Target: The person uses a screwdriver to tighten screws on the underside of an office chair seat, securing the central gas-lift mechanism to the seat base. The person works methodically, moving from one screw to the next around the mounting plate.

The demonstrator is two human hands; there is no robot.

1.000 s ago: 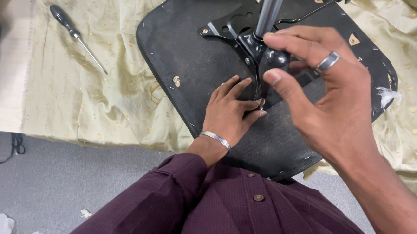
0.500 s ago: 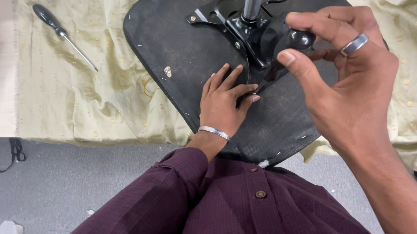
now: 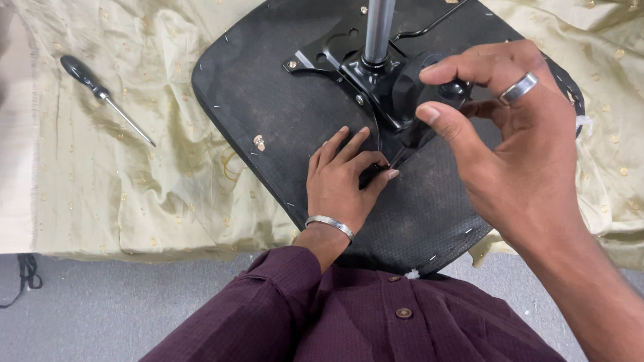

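An upturned black chair seat (image 3: 281, 119) lies on a pale yellow-green cloth (image 3: 144, 170), its black metal mechanism plate (image 3: 337, 59) and silver post (image 3: 380, 20) pointing up. My left hand (image 3: 344, 179), with a silver bangle at the wrist, rests on the seat underside and pinches a small dark part at the plate's near corner. My right hand (image 3: 503, 140), wearing a silver ring, hovers raised over the mechanism's right side, its thumb and fingers closed around a round black knob (image 3: 447, 88).
A black-handled screwdriver (image 3: 103, 97) lies on the cloth to the left. Grey floor (image 3: 68, 307) runs along the near edge, with a black cord (image 3: 22, 278) on it. A dark object sits at the far left edge.
The view has shifted, so the seat appears farther right and lower. My right hand has lifted slightly and its fingers have curled tighter around the knob. The left hand stays put.
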